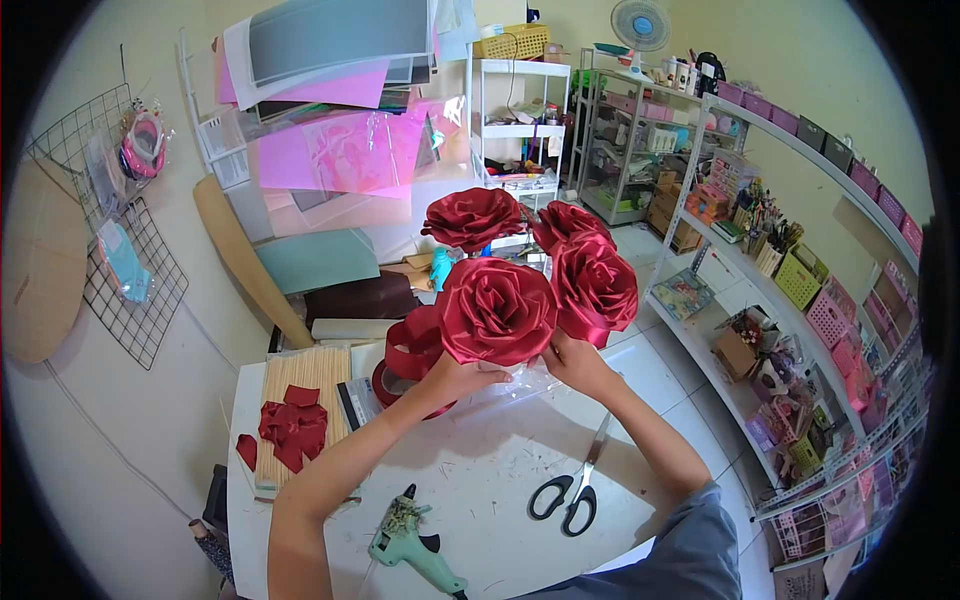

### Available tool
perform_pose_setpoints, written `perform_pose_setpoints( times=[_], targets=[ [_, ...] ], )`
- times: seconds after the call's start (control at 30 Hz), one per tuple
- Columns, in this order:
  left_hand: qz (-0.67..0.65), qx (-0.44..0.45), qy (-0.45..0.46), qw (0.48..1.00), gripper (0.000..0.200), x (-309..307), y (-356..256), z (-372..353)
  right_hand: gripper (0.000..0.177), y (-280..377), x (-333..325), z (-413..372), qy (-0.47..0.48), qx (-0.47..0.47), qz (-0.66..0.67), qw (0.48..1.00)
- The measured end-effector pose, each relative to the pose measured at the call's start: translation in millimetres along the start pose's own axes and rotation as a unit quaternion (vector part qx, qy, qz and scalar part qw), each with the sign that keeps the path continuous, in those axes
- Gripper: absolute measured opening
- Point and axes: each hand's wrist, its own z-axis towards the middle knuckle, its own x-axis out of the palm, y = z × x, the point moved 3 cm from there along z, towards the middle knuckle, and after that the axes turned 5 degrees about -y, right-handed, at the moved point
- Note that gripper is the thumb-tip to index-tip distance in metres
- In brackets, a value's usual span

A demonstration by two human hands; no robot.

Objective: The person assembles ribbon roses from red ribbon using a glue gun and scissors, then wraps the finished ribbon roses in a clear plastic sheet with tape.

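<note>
Both hands are at a large red satin rose (497, 311) above the middle of the white table (440, 520). My left hand (470, 375) is under its lower left edge, fingers partly bent and partly hidden by the petals. My right hand (578, 368) is closed at its lower right side, below a second red rose (596, 285); what its fingers grip is hidden. Two more red roses, one at the back left (472, 218) and one at the back right (572, 226), stand behind. A roll of red ribbon (412, 345) lies beside my left hand.
Black-handled scissors (572, 495) and a green glue gun (415, 550) lie near the table's front. Red fabric pieces (296, 428) rest on wooden sticks (280, 375) at the left. Shelves (760, 265) with baskets line the right side; plastic sheets (350, 150) hang behind.
</note>
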Motion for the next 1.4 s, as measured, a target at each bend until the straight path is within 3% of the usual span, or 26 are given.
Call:
perform_pose_setpoints(
  times=[0.07,0.17,0.23,0.3,0.37,0.43,0.5,0.57,0.7,0.77,0.8,0.87,1.03,1.07,1.1,1.2,1.4],
  targets=[
    [-0.027,-0.067,0.014,0.997,0.052,2,2,-1,0.014,-12,6,3,0.004,-0.027,0.010,1.000],
    [-0.032,-0.083,0.003,0.996,0.049,1,-5,-1,0.015,-13,8,2,0.008,-0.031,0.039,0.999],
    [-0.015,-0.047,0.001,0.999,0.049,0,-5,-1,0.016,-14,8,3,0.009,-0.011,0.057,0.998],
    [0.001,-0.011,0.001,1.000,0.050,-1,-1,-3,0.017,-16,8,4,0.006,-0.049,0.059,0.997],
    [0.081,0.027,0.035,0.996,0.050,-4,9,-5,0.019,-14,9,3,-0.016,-0.059,0.033,0.998],
    [0.076,0.012,0.026,0.997,0.050,-9,12,-5,0.021,-12,9,2,-0.037,-0.069,0.009,0.997],
    [0.072,-0.006,0.017,0.997,0.050,-14,8,-3,0.025,-14,10,0,-0.013,-0.038,0.051,0.998],
    [-0.026,-0.075,-0.079,0.994,0.050,-23,1,1,0.026,-15,10,0,-0.005,-0.028,0.049,0.998],
    [-0.055,-0.077,-0.073,0.993,0.054,-30,8,5,0.025,-19,13,-1,0.033,0.042,0.045,0.998],
    [-0.025,0.057,-0.160,0.985,0.058,-26,46,8,0.022,-19,15,-2,0.022,0.032,0.055,0.998],
    [-0.025,0.057,-0.160,0.985,0.058,-26,53,7,0.019,-18,16,-2,0.010,0.024,0.064,0.998],
    [0.120,0.083,-0.143,0.979,0.061,-26,57,4,0.015,-11,14,0,0.002,0.018,0.088,0.996],
    [-0.063,0.049,-0.184,0.980,0.057,-22,47,2,0.013,-7,12,-5,-0.028,0.024,0.128,0.991],
    [-0.108,0.040,-0.194,0.974,0.057,-24,42,1,0.014,-10,13,-6,-0.048,-0.010,0.102,0.994],
    [-0.048,0.028,-0.146,0.988,0.044,-28,25,8,0.017,-14,14,-8,-0.067,-0.044,0.075,0.994],
    [0.058,0.092,-0.179,0.978,0.033,-36,-27,12,0.024,-34,21,-13,-0.049,-0.032,0.037,0.998],
    [0.051,0.071,-0.195,0.977,0.030,-36,-28,12,0.037,-45,25,-17,-0.019,-0.035,0.011,0.999]
  ],
)
